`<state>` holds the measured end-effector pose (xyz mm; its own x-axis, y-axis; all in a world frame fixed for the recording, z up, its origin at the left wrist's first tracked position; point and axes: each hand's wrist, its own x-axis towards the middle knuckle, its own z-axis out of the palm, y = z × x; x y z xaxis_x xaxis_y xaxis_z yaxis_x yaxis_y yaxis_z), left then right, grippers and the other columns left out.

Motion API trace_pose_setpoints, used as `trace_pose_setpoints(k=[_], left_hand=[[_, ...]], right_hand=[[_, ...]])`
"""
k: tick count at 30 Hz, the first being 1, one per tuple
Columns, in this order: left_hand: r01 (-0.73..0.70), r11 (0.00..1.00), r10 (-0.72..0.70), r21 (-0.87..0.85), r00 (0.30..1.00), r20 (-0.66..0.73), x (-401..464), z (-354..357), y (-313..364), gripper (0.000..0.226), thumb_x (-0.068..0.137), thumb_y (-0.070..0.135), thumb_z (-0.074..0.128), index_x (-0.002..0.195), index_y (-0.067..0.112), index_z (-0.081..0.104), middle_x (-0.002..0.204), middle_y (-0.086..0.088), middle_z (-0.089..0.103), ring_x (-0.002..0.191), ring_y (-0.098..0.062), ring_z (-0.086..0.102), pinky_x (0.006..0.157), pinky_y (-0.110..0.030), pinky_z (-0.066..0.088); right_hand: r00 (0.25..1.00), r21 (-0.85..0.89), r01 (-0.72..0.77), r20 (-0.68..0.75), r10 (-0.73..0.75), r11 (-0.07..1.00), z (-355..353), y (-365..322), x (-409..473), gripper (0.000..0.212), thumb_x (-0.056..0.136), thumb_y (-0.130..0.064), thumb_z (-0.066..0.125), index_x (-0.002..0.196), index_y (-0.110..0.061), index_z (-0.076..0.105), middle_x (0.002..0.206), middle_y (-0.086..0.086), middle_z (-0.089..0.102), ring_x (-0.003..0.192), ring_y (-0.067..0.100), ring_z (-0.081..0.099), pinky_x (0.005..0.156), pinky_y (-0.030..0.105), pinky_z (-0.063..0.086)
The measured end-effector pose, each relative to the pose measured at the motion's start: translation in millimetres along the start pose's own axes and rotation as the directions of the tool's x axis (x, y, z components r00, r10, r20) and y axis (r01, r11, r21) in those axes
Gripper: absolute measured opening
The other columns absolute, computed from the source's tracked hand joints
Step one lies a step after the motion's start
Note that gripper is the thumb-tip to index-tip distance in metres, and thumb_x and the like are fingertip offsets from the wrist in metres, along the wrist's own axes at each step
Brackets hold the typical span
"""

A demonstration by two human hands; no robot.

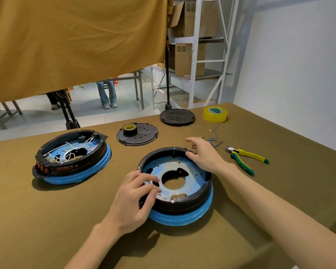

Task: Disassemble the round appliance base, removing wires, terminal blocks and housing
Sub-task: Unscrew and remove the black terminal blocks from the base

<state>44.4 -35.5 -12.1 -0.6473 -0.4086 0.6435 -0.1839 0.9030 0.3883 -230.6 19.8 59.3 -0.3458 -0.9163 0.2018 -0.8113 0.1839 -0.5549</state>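
Two round appliance bases (176, 186) (72, 156), two black cover discs (137, 134) (177, 116), two tape rolls (215, 114) (130, 129), one pair of cutters (244, 159).

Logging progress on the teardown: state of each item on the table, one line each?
Near base: upright, interior stripped of wires, black ring on blue rim.
Far base: wires and terminal blocks still inside.
Left hand: grips near base's front-left rim.
Right hand: fingers rest on near base's back rim.
Cutters: lying idle right of the bases.
Loose wires: removed, lying on the table.
Yellow tape: lying flat, unused.
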Motion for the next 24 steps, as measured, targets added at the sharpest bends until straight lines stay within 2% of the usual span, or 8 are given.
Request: trace_pose_setpoints(k=[3, 6, 10, 13, 16, 18, 20, 24], left_hand=[[0.034, 0.999, -0.036, 0.036, 0.998, 0.048, 0.1, -8.0, -6.8, 0.042, 0.102, 0.044, 0.050, 0.137, 0.026, 0.064, 0.142, 0.019, 0.059, 0.144, -0.002, 0.041, 0.125, -0.027, 0.022], [0.075, 0.994, -0.080, 0.075, 0.994, 0.078, 1.6, -11.0, -10.0, 0.050, 0.100, 0.059, 0.046, 0.133, 0.029, 0.067, 0.136, 0.019, 0.063, 0.143, 0.004, 0.038, 0.126, -0.030, 0.021], [-0.013, 0.994, 0.007, 0.112, 0.998, 0.055, -2.9, -5.2, 1.7, 0.052, 0.098, 0.067, 0.046, 0.123, 0.029, 0.071, 0.108, 0.017, 0.069, 0.112, -0.001, 0.051, 0.109, -0.023, 0.031], [-0.066, 0.993, 0.054, 0.101, 0.992, 0.117, -5.3, -1.6, 8.4, 0.049, 0.097, 0.061, 0.056, 0.131, 0.029, 0.068, 0.108, 0.018, 0.070, 0.106, 0.001, 0.054, 0.109, -0.020, 0.032], [-0.040, 0.997, 0.031, 0.070, 0.992, 0.126, -2.0, -3.8, 9.3, 0.051, 0.093, 0.062, 0.060, 0.131, 0.030, 0.067, 0.111, 0.018, 0.072, 0.107, 0.004, 0.055, 0.106, -0.016, 0.035], [-0.033, 0.997, 0.026, 0.069, 0.995, 0.101, 1.8, -1.3, 11.9, 0.052, 0.092, 0.064, 0.059, 0.129, 0.029, 0.069, 0.109, 0.017, 0.073, 0.104, 0.005, 0.056, 0.104, -0.013, 0.034], [-0.031, 0.996, 0.023, 0.088, 0.996, 0.083, 7.1, 5.3, 17.4, 0.052, 0.091, 0.063, 0.059, 0.126, 0.026, 0.072, 0.106, 0.014, 0.075, 0.099, 0.000, 0.060, 0.101, -0.020, 0.039], [0.001, 0.995, -0.009, 0.097, 0.997, 0.080, 17.5, 17.1, 26.2, 0.044, 0.092, 0.055, 0.061, 0.125, 0.027, 0.071, 0.105, 0.014, 0.076, 0.095, 0.000, 0.061, 0.096, -0.025, 0.043]], right_hand=[[0.986, -0.117, -0.101, -0.144, 0.084, 0.988, 12.3, -6.3, -13.1, 0.049, 0.098, -0.034, 0.059, 0.143, -0.019, 0.046, 0.137, 0.006, 0.050, 0.118, 0.026, 0.057, 0.090, 0.042, 0.049], [0.984, -0.249, -0.126, -0.157, 0.088, 0.960, 31.3, 0.6, -41.0, 0.045, 0.095, -0.024, 0.058, 0.139, -0.020, 0.045, 0.129, 0.005, 0.050, 0.110, 0.026, 0.057, 0.076, 0.036, 0.041], [0.993, -0.008, -0.023, -0.117, 0.022, 1.000, 20.9, 9.3, -33.9, 0.039, 0.097, 0.000, 0.052, 0.134, -0.012, 0.057, 0.132, 0.005, 0.061, 0.121, 0.021, 0.057, 0.095, 0.025, 0.043], [0.995, -0.053, 0.066, -0.077, -0.070, 0.996, 4.2, 3.3, -14.0, 0.031, 0.099, -0.006, 0.058, 0.128, -0.013, 0.063, 0.130, 0.003, 0.062, 0.123, 0.019, 0.056, 0.103, 0.027, 0.043], [0.980, -0.082, 0.133, -0.138, -0.143, 0.988, 5.7, -15.2, -20.4, 0.020, 0.100, -0.022, 0.059, 0.117, -0.018, 0.068, 0.113, -0.003, 0.065, 0.106, 0.013, 0.060, 0.093, 0.037, 0.052], [0.971, -0.027, 0.233, -0.052, -0.234, 0.972, 16.6, -30.0, -42.6, 0.025, 0.099, -0.040, 0.053, 0.106, -0.024, 0.071, 0.093, -0.013, 0.068, 0.086, 0.002, 0.062, 0.079, 0.031, 0.056], [0.957, -0.068, 0.289, 0.020, -0.288, 0.955, 32.2, -34.6, -66.1, 0.037, 0.099, -0.051, 0.043, 0.084, -0.029, 0.068, 0.069, -0.014, 0.062, 0.065, 0.003, 0.058, 0.061, 0.023, 0.047], [0.932, -0.179, 0.337, -0.079, -0.355, 0.925, 44.2, -18.2, -74.4, 0.050, 0.108, -0.033, 0.042, 0.060, -0.021, 0.049, 0.050, -0.005, 0.043, 0.049, 0.015, 0.038, 0.071, 0.029, 0.034]])
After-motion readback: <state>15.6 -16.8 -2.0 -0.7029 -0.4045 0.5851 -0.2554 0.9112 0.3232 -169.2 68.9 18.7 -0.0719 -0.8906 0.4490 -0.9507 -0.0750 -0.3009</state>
